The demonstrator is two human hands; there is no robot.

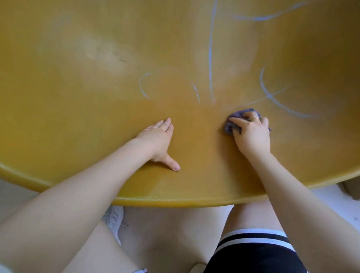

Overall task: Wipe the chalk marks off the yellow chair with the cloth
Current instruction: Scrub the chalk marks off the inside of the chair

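The yellow chair [93,111] fills most of the view as a wide curved shell. Pale blue chalk marks [210,54] run across its middle and right side: a long line, short arcs and a crossing curve. My right hand [251,132] grips a bunched purple-grey cloth [230,126] and presses it on the seat just below the marks. My left hand [161,142] rests flat on the seat, fingers straight and thumb spread, left of the cloth and holding nothing.
The chair's rounded front rim [171,202] curves across the lower view, with my knees and a white shoe [113,218] on the pale floor below it. A cardboard box [358,187] stands at the right edge by the chair.
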